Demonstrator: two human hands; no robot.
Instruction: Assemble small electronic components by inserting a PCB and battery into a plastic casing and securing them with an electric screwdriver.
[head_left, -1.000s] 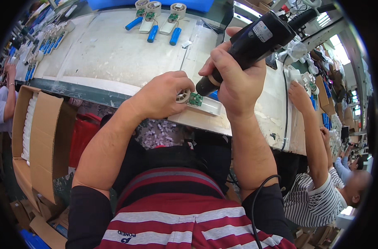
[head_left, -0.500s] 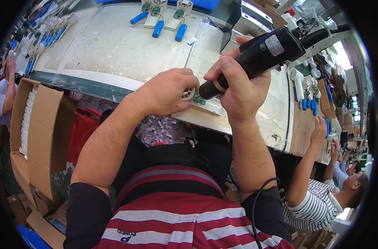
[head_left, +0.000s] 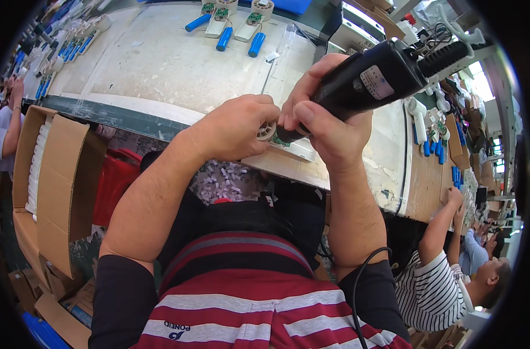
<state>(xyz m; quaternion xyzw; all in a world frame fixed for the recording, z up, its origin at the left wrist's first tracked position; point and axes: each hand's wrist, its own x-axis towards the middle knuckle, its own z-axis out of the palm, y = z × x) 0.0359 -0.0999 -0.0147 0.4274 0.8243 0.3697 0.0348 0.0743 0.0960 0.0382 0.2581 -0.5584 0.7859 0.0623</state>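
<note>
My right hand (head_left: pixel 340 131) is wrapped round a black electric screwdriver (head_left: pixel 358 87), which slants down to the left. Its nose reaches the green circuit board of a white fan housing (head_left: pixel 300 149); the bit's tip is hidden. With fingers closed on the round, spoked end of that housing, my left hand (head_left: pixel 233 128) steadies it at the table's near edge. Farther back lie more opened white fan housings (head_left: pixel 244 29), each with a green board and a blue battery cell (head_left: pixel 257 45) on a wire.
An open cardboard box (head_left: pixel 55 192) holding white parts stands at the left, next to a red bag or stool (head_left: pixel 116 183). More housings (head_left: pixel 419 119) lie at the right, where a co-worker in a striped shirt (head_left: pixel 430 291) works. The table (head_left: pixel 172 64) carries small scraps.
The screwdriver has tilted slightly and its nose has moved a little down and left, closer over the board. My left hand stays nearly still. The co-worker's arm at right has shifted.
</note>
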